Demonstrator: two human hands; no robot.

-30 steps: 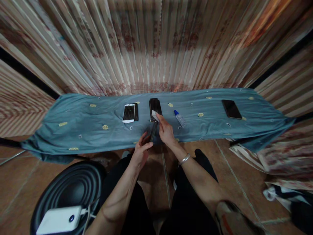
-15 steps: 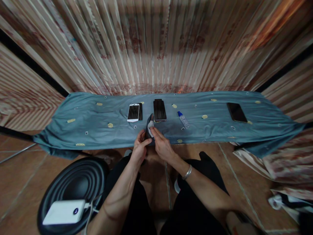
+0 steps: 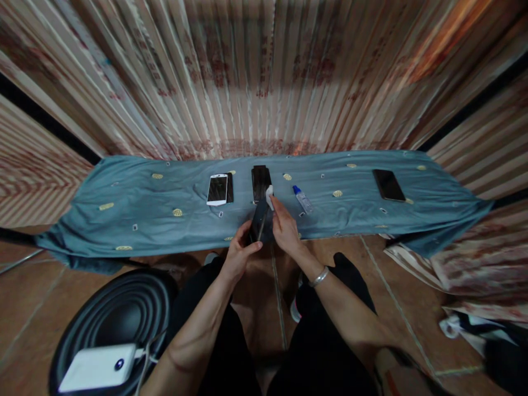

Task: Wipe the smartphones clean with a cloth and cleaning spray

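My left hand [image 3: 240, 251] is closed around the lower end of a dark smartphone [image 3: 259, 219], which it holds tilted above the near edge of the cloth. Beside the phone's upper right edge, my right hand [image 3: 285, 226] pinches a small white wipe [image 3: 269, 197]. Behind them, another dark phone [image 3: 261, 181] lies on the cloth, its lower part partly covered by the held phone and the wipe. Left of it, a white phone [image 3: 217, 190] overlaps a darker phone [image 3: 230, 187]. To the right lies a clear bottle with a blue cap [image 3: 303, 199].
A blue-green patterned cloth [image 3: 350, 212] covers the long table. One more dark phone [image 3: 389, 185] lies toward its right end. At lower left, a white power bank [image 3: 98, 366] with a cable rests on a round black ribbed stool [image 3: 119, 319]. Pleated curtains [image 3: 247, 82] hang behind.
The wipe in my right hand has moved off the phone's face to its upper right edge. My left hand has turned the phone, so more of its flat surface shows. The view has shifted slightly.
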